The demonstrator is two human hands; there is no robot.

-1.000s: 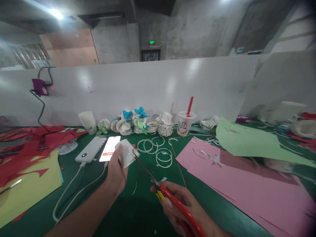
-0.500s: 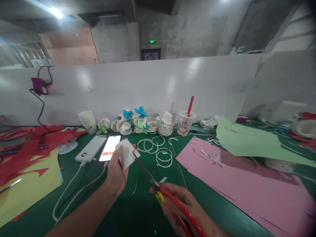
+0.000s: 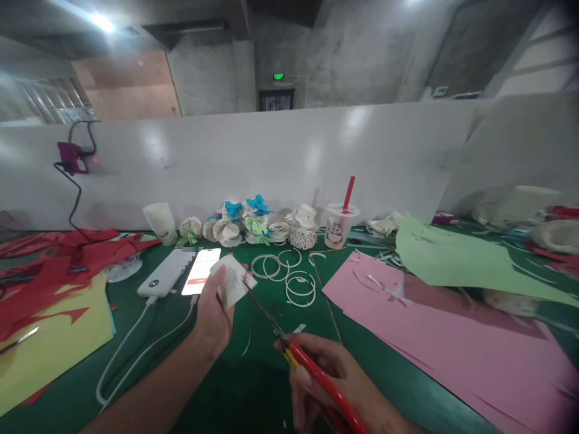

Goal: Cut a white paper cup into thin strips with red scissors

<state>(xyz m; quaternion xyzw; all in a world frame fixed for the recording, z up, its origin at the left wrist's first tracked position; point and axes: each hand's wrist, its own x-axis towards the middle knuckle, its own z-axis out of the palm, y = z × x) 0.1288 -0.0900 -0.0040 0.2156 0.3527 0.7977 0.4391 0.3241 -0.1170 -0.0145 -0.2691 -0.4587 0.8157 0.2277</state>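
Note:
A white paper cup [image 3: 234,283] with a faint print is gripped by my left hand [image 3: 213,313], thumb across its near side. My right hand [image 3: 332,374] is closed around the red handles of a pair of scissors [image 3: 307,364], which show a bit of yellow near the pivot. The dark blades reach up and left, their tips at the cup's right edge by a small red print. From here the blades look nearly closed. Just right of the cup, several thin white paper rings [image 3: 301,289] lie on the green tabletop.
Left of my hand lie a lit phone [image 3: 202,271] and a white power bank [image 3: 165,274] with cables. Paper flower pieces [image 3: 230,232] and a drink cup with a red straw [image 3: 337,229] line the back. Pink sheets [image 3: 429,325], a green sheet [image 3: 465,259] and yellow paper [image 3: 58,355] flank the sides.
The scissors' handles have shifted slightly left and the blades have come closer together. The left hand and the cup have hardly moved.

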